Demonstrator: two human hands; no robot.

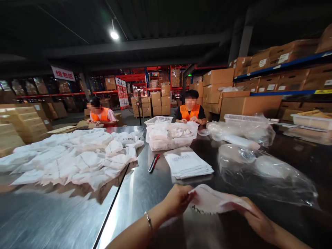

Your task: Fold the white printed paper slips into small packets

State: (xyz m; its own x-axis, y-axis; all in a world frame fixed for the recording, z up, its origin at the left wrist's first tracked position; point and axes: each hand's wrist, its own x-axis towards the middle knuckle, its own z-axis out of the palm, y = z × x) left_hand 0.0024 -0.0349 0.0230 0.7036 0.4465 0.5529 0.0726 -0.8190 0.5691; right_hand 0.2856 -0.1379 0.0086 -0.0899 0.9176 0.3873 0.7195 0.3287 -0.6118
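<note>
Now both hands hold one thin white pouch low over the shiny table.
Left hand (176, 200) pinches the pouch (215, 202) at its left edge, and right hand (255, 216) grips its right end; I think it is being opened or smoothed, so fingers must pull gently.

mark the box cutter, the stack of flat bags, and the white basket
box cutter (154, 163), head view, middle of handle
stack of flat bags (187, 164), head view, top bag's centre
white basket (169, 144), head view, front wall
</note>
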